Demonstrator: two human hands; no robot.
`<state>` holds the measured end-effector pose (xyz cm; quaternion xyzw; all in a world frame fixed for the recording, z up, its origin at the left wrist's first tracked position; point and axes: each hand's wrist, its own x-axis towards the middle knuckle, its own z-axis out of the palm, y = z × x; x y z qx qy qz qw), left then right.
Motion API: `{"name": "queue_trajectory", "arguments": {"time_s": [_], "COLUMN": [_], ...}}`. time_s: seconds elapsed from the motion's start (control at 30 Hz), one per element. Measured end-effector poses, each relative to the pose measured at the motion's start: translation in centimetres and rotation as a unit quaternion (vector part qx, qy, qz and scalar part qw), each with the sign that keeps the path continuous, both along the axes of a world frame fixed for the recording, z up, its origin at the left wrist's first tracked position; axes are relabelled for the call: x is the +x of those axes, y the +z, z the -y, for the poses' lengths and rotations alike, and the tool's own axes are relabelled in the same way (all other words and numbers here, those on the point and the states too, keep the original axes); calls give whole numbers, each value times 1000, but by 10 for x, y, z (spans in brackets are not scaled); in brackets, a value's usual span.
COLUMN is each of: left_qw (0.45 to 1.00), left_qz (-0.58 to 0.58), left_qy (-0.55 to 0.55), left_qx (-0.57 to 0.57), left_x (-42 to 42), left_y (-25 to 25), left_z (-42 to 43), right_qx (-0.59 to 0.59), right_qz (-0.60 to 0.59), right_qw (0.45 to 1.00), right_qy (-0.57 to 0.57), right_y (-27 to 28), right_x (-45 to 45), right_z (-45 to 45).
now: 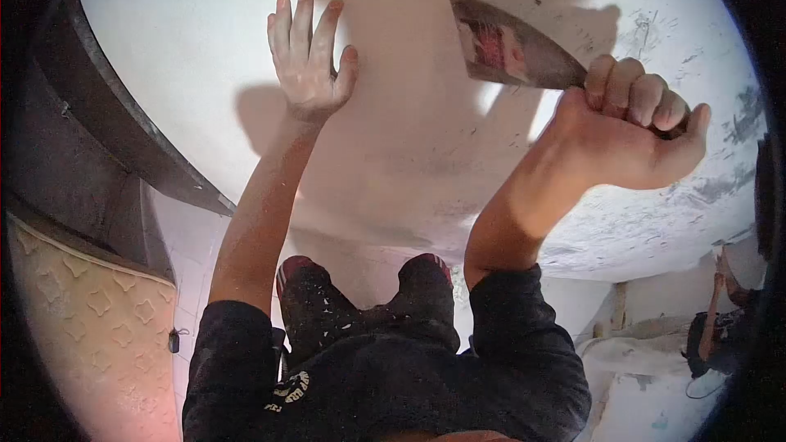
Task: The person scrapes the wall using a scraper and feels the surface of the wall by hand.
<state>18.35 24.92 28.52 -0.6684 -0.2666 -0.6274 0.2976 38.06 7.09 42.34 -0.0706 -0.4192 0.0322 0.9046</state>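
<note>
Left hand [311, 69] has fingers spread before a pale wall [401, 131]. Right hand [634, 131] is clenched around a broad-bladed scraper [528, 53].

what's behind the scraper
Behind the scraper is the wall, mostly in shade to its left, with bright patches just below it. The wall directly covered by the scraper can't be seen, nor the part hidden by the right hand.

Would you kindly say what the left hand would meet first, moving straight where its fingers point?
Ahead of the left hand only the pale wall shows, so the way looks free; whether they touch is unclear.
</note>
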Motion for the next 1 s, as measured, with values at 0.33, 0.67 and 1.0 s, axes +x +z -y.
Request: {"name": "queue_trajectory", "arguments": {"time_s": [0.33,0.67,1.0], "left_qw": [1000,995,946], "left_qz": [-14,-36,-69], "left_qy": [16,33,-8], "left_qx": [-1,-85,-315], "left_x": [0,-4,-33], "left_y": [6,0,-109], "left_z": [7,10,93], "right_qx": [102,-120,-34], "right_qz": [74,-50,-19], "right_qw": [977,990,987], "right_qy": [173,-47,155], "right_y": [-4,-24,-44], "right_x": [37,-30,0], "right_z": [35,-23,16]}}
